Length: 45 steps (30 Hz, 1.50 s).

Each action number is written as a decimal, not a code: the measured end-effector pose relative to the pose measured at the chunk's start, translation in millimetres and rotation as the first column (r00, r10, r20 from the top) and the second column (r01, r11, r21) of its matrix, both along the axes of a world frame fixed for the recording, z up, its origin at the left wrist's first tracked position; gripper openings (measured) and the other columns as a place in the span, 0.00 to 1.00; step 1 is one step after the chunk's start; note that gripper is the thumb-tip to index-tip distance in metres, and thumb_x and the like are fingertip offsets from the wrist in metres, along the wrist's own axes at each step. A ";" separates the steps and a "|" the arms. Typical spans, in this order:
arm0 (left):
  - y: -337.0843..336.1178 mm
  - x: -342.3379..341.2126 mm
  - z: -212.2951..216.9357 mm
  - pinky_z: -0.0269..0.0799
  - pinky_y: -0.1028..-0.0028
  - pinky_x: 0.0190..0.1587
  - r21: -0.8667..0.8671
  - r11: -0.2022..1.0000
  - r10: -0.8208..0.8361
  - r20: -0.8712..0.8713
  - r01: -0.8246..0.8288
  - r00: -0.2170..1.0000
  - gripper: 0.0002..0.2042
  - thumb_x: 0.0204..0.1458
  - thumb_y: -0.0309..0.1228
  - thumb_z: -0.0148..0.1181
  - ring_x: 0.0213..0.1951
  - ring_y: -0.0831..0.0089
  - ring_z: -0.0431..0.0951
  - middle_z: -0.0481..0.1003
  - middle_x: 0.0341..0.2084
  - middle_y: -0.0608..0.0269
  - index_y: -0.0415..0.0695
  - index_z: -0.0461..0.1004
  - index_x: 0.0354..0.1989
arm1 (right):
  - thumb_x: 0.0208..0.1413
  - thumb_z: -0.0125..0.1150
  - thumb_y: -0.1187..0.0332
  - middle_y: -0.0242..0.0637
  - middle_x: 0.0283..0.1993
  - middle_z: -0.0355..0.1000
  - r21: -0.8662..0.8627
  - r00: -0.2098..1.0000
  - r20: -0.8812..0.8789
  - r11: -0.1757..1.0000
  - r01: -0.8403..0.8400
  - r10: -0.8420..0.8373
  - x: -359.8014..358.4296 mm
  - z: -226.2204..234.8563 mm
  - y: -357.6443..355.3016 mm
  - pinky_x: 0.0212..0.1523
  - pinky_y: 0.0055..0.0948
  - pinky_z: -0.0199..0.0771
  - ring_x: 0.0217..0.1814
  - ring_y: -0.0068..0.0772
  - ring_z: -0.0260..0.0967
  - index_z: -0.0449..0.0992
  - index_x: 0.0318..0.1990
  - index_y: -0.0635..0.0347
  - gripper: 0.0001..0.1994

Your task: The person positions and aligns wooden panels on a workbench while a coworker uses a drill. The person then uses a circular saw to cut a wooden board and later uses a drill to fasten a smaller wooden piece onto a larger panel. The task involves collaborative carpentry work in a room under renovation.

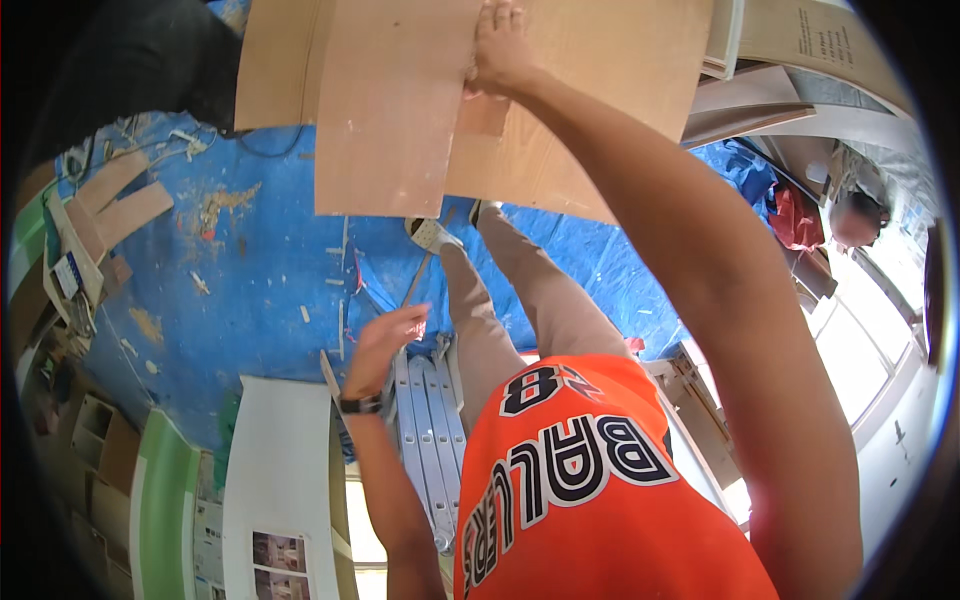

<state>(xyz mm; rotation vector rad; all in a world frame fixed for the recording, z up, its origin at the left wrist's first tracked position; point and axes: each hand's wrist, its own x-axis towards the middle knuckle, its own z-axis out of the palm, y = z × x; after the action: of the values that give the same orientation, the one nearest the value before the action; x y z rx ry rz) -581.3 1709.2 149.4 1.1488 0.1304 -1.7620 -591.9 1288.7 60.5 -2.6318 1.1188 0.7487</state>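
My right hand [500, 48] is raised with the arm stretched out. It holds a light brown plywood panel [385, 110] at its right edge, where that panel overlaps a larger plywood sheet [600, 90]. My left hand [388, 345], a dark watch on its wrist, hangs low over the top of a silver stepladder [432, 440]. Its fingers are loosely curled and apart, and nothing shows in them. My legs in tan trousers [520, 300] stand on the ladder, and a light shoe [432, 235] shows below the panel.
A blue tarp [260, 270] with scraps and dust covers the floor far below. Wood offcuts [120, 205] lie at the left. White and green boards [280, 460] lean at the lower left. Another person [855, 215] is at the right, beside stacked boards [760, 100] and a window.
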 end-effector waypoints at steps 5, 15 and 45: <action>172.0 50.2 -73.7 0.64 0.56 0.59 0.103 0.742 0.667 -0.004 -0.663 0.745 0.29 0.53 0.42 0.59 0.58 0.58 0.69 0.68 0.58 0.50 0.41 0.66 0.61 | 0.28 0.80 0.49 0.70 0.72 0.31 -0.006 0.992 -0.055 0.993 -0.115 0.114 0.8 -0.5 -11.8 0.74 0.51 0.28 0.76 0.66 0.23 0.32 0.67 0.83 0.70; 222.7 50.4 -183.8 0.64 0.54 0.58 0.389 0.920 -0.292 0.611 0.042 0.735 0.28 0.53 0.40 0.59 0.59 0.58 0.66 0.67 0.57 0.52 0.53 0.63 0.63 | 0.23 0.82 0.49 0.70 0.72 0.31 0.004 0.997 0.038 0.997 -0.073 0.073 3.4 -8.8 -10.2 0.75 0.47 0.35 0.76 0.66 0.26 0.33 0.68 0.80 0.72; 335.5 -257.8 -124.0 0.57 0.37 0.59 0.559 0.037 -0.970 0.219 0.828 -0.104 0.20 0.53 0.42 0.56 0.59 0.50 0.69 0.75 0.50 0.54 0.51 0.73 0.54 | 0.22 0.83 0.52 0.67 0.73 0.27 0.028 1.000 -0.005 1.000 -0.003 0.003 -0.7 -29.5 -26.4 0.75 0.42 0.34 0.77 0.62 0.22 0.29 0.69 0.74 0.74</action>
<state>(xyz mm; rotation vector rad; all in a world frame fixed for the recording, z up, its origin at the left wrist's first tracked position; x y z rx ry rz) -839.2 2044.7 25.3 2.2697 -1.2590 -2.4523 -592.6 1262.4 31.0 -2.6105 1.0980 0.7670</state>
